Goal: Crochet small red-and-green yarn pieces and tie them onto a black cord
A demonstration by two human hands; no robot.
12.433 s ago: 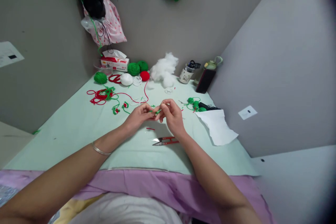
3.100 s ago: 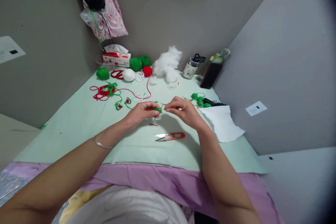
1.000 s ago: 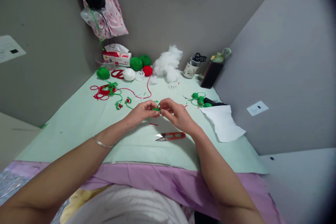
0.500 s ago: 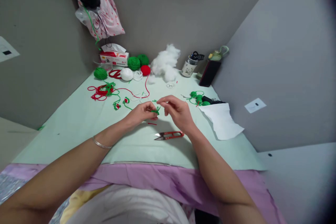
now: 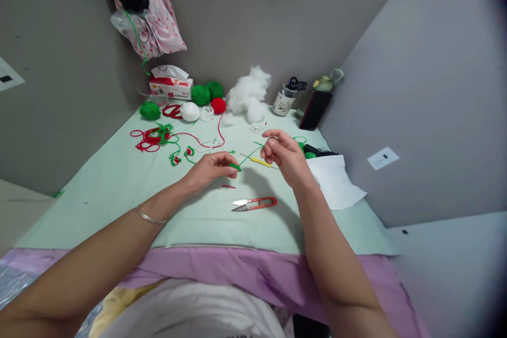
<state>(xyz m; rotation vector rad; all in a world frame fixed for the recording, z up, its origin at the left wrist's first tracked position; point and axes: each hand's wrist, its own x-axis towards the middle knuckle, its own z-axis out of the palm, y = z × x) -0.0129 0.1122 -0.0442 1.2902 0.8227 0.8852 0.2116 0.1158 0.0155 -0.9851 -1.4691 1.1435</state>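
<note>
The person sits before me at the pale green table (image 5: 190, 227), with both forearms stretched over it; the left hand (image 5: 216, 166) has its thumb and fingers closed upon a small green piece (image 5: 235, 167) of yarn work, which is therefore near the middle of the table, just above its surface; from this piece a green strand (image 5: 250, 155) goes upward, quite straight, to the right hand (image 5: 289, 156), whose fingers are bent and gathered on it. Under the right hand there is a yellow-handled hook (image 5: 260, 161); whether it lies on the table or is carried by this hand, I cannot tell. Nearer to the person rest the orange snips (image 5: 267, 202), with the blades apart and pointing left; a short red snippet (image 5: 228, 187) lies between them and the left hand. A white paper (image 5: 338, 182) lies beside the right wrist; behind the hands, near the wall, I see a red ball (image 5: 218, 105), a white ball (image 5: 190, 111) and a heap of white stuffing (image 5: 249, 95).
</note>
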